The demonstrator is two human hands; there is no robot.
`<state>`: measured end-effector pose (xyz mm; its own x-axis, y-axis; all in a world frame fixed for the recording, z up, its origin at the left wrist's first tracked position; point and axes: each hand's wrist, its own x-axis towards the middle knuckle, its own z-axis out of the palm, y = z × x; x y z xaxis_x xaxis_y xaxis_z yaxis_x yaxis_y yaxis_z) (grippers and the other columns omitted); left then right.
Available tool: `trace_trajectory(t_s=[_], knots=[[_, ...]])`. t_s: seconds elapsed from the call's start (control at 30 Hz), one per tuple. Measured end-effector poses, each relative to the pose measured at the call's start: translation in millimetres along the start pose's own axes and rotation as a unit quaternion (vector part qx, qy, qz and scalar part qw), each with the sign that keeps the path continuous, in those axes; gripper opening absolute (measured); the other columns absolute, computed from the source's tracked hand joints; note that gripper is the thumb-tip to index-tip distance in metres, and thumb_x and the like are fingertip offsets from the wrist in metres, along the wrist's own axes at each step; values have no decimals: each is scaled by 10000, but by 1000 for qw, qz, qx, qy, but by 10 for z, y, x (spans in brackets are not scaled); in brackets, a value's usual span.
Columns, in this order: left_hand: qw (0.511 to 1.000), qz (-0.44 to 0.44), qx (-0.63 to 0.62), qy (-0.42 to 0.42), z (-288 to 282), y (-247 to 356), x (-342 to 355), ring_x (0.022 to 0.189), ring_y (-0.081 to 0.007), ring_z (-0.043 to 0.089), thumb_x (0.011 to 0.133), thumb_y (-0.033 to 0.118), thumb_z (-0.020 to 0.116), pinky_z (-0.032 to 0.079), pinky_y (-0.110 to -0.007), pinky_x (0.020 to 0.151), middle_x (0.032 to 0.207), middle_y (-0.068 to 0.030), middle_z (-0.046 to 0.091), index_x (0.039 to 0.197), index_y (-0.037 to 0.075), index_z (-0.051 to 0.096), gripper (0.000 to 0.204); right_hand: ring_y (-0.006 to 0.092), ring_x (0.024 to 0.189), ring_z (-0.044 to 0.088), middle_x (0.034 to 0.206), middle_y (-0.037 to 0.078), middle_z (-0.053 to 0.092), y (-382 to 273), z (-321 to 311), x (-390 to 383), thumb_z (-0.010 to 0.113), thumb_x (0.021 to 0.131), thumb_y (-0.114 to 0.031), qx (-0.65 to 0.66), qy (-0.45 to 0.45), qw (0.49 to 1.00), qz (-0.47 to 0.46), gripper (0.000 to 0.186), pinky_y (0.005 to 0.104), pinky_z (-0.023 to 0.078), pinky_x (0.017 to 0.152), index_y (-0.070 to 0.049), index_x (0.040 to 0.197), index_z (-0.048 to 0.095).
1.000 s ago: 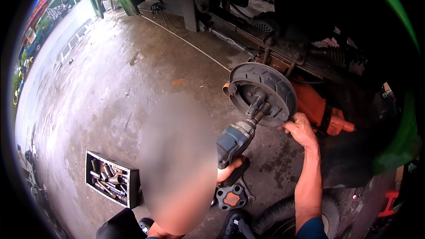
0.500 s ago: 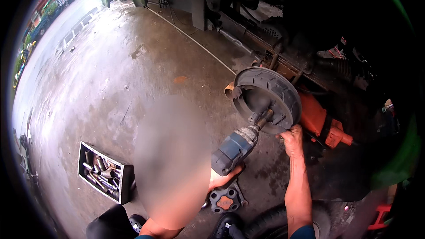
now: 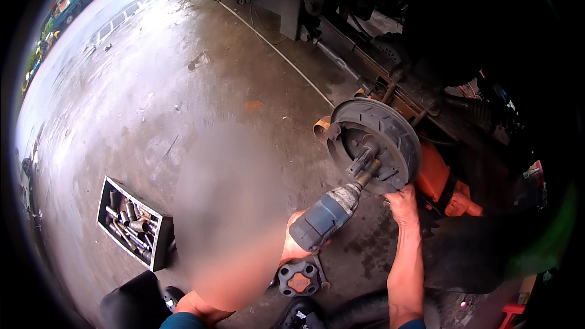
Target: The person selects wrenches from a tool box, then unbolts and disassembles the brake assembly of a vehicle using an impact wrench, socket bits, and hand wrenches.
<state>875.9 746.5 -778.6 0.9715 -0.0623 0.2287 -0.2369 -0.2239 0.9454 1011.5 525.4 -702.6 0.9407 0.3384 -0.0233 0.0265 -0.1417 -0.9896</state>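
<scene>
My left hand (image 3: 294,242) is wrapped round a blue-and-black impact wrench (image 3: 324,218), partly hidden behind it and a blurred patch. The wrench's socket end (image 3: 365,176) reaches into a dark round wheel-hub assembly (image 3: 397,134) on the vehicle's axle. Curled at the lower rim of that assembly, my right hand (image 3: 400,206) has its fingertips partly hidden, so what they grip is unclear. Below the wrench, a grey hub cap with an orange centre (image 3: 298,279) lies on the floor beside a spanner (image 3: 323,273).
A metal box of sockets (image 3: 131,222) sits at lower left on the concrete floor (image 3: 134,116). An orange jack (image 3: 434,172) is behind my right hand, under the dark vehicle. A tyre (image 3: 365,311) lies by my shoe (image 3: 297,314). A red stool (image 3: 512,314) is at lower right.
The view has shifted, so the hub, floor and vehicle sit differently in the frame. Both hands stay at the wrench and rim, with the wrench still in the hub.
</scene>
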Motion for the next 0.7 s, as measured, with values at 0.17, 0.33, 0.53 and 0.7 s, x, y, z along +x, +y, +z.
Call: trace_trajectory(t_s=[0.17,0.33,0.53,0.7], knots=[[996,87,-28,-22,-229,-49,190,791,-286,615,708,171,704,494,-360,719,918,-88,618,992,76,596,318,134,897,608,1003,30,667,111,-42,14,619,785,-44,-87,55,991,-86,239,284,459,811,-13,1018,656],[982,8,180,-48,-484,378,375,720,-345,589,638,248,714,482,-401,615,774,-111,558,868,69,522,348,157,958,609,1031,51,668,-127,110,25,626,785,-38,-51,36,994,-90,245,296,439,871,-2,1026,652],[986,67,149,-14,-443,347,353,731,-351,598,636,284,713,484,-410,615,793,-118,580,898,66,520,391,164,949,617,1024,63,672,-108,53,18,636,771,-41,-48,30,995,-88,228,296,444,858,0,994,662],[988,54,147,-15,-389,314,318,723,-350,602,631,286,718,485,-406,610,778,-111,585,900,67,524,398,169,943,621,1014,63,673,-65,1,13,640,761,-46,-45,30,997,-54,223,302,447,854,-10,979,666]])
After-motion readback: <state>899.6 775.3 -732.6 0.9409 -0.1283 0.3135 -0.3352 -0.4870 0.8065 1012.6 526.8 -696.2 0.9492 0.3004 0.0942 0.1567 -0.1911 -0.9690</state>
